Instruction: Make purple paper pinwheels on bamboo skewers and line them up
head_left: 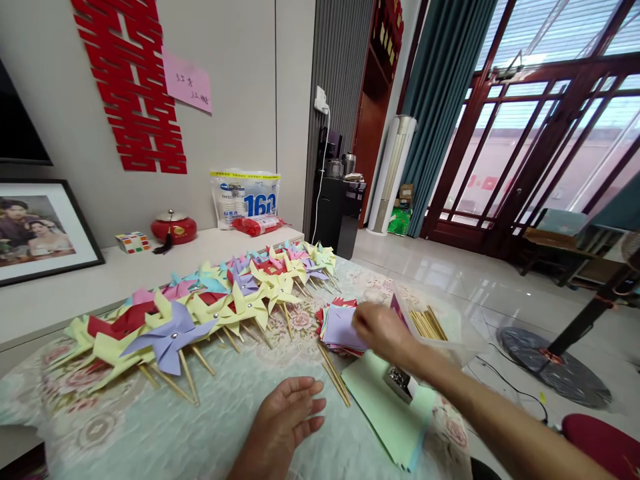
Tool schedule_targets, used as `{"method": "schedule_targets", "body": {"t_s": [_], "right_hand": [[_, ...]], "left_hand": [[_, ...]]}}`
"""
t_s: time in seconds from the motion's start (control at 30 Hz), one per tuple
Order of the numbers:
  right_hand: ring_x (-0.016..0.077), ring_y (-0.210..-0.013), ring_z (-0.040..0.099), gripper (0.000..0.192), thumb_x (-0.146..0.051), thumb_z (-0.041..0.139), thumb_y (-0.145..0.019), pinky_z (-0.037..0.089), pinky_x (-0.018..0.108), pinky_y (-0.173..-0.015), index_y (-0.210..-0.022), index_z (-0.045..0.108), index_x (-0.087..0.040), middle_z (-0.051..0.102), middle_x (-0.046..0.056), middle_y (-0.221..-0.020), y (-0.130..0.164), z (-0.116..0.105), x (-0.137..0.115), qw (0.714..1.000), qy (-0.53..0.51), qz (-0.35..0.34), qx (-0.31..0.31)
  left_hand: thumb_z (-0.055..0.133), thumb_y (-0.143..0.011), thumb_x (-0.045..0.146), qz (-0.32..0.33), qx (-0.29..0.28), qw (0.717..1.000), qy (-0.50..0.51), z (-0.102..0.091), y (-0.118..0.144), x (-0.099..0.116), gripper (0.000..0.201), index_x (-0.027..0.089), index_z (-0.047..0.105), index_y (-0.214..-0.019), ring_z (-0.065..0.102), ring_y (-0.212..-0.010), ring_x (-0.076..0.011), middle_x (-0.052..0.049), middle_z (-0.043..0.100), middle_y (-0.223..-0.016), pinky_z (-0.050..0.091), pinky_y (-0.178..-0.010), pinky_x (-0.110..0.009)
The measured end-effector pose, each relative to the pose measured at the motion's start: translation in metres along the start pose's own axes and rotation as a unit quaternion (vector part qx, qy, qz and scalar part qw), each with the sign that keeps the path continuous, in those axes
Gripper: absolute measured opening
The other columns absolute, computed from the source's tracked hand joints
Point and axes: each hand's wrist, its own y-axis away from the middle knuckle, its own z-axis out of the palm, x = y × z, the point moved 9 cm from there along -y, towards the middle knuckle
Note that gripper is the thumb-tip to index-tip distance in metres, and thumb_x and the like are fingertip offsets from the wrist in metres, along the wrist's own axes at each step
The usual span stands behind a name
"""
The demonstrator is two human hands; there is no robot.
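My right hand [383, 330] reaches onto a stack of coloured paper squares [337, 327] whose top sheet is lilac, with the fingers bent over its edge. My left hand [290, 410] rests flat on the floral tablecloth [150, 427], fingers apart and holding nothing. Two thin wooden sticks [334, 379] lie just right of it. A long row of finished paper pinwheels [210, 310] on sticks, in yellow, purple, red, pink and blue, stretches across the table's far side. A pale green sheet pile [390, 413] lies under my right forearm.
A clear plastic box [450, 330] with more wooden sticks [427, 323] stands beyond my right wrist. A small container of metal pins [399, 381] sits on the green sheets. A white shelf [65, 297] with a framed photo runs along the wall. A fan base [553, 363] stands on the floor at right.
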Motion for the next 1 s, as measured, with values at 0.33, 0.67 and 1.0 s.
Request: {"method": "schedule_targets", "body": {"t_s": [0.33,0.67,1.0], "right_hand": [[0.023,-0.104,0.065,0.031,-0.032,0.061,-0.097,0.056,0.044,-0.088,-0.124,0.06,-0.018,0.063,0.009,-0.125,-0.103,0.012,0.109,0.971,0.176,0.078,-0.144],[0.0242,-0.107,0.064,0.033,-0.033,0.062,-0.096,0.055,0.046,-0.09,-0.125,0.06,-0.017,0.062,0.009,-0.126,-0.113,0.026,0.132,0.951,0.221,0.072,-0.203],[0.0282,-0.118,0.059,0.04,-0.034,0.063,-0.095,0.05,0.053,-0.098,-0.132,0.056,-0.019,0.057,0.01,-0.135,-0.118,0.059,0.121,0.953,0.184,0.034,-0.238]], "left_hand": [[0.088,-0.05,0.026,0.01,0.01,1.0,-0.021,-0.009,-0.027,-0.01,0.031,0.016,0.066,-0.069,0.061,-0.055,-0.0144,-0.006,0.072,-0.072,0.046,-0.05,-0.025],[0.086,-0.05,0.022,-0.002,0.001,1.0,-0.031,-0.012,-0.038,-0.021,0.026,0.016,0.066,-0.067,0.061,-0.053,-0.0145,-0.005,0.071,-0.067,0.045,-0.048,-0.025],[0.083,-0.054,0.019,-0.007,-0.005,0.999,-0.032,-0.011,-0.039,-0.024,0.021,0.016,0.066,-0.066,0.061,-0.053,-0.0143,-0.003,0.07,-0.066,0.045,-0.048,-0.025]]}}
